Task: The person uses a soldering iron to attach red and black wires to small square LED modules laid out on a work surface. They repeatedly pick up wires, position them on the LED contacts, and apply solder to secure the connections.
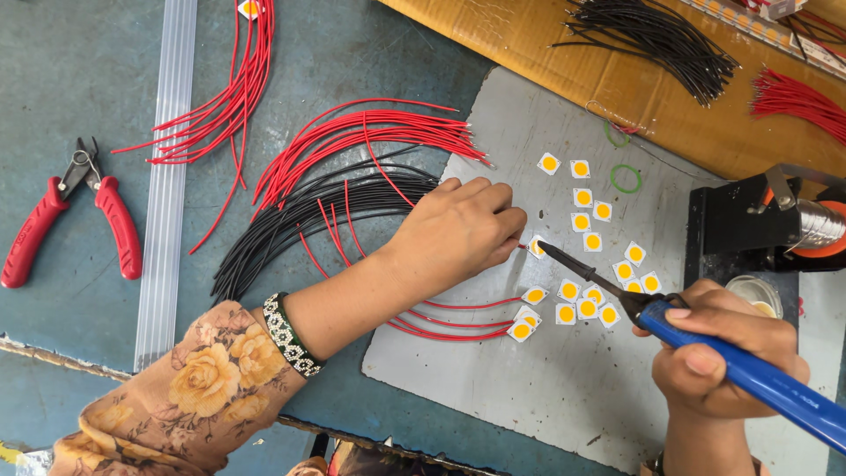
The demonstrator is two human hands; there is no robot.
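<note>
A small square chip [537,248] with a yellow centre lies on the grey board [564,388], right at the meeting point of a red wire end and the tip of a soldering iron [705,348]. The left hand [458,231] reaches in from the left, fingers pressed together and pinching the red wire [522,246] against that chip. The right hand [718,353] is wrapped tight around the iron's blue handle, with the dark tip slanting up and left to touch the same chip.

More loose chips [589,216] are scattered on the board above and below the tip, and 3 chips [527,316] with red wires attached lie just below the left hand. 2 green rubber bands [627,179] lie near the board's upper edge. Bundles of red wires [370,132] and black wires [308,211] curve across the blue-green table [70,97] beside the left forearm. Red-handled cutters [70,220] lie well apart at the left, next to a clear plastic strip [167,176]. A black stand [740,220] with a solder spool [820,225] sits at the right.
</note>
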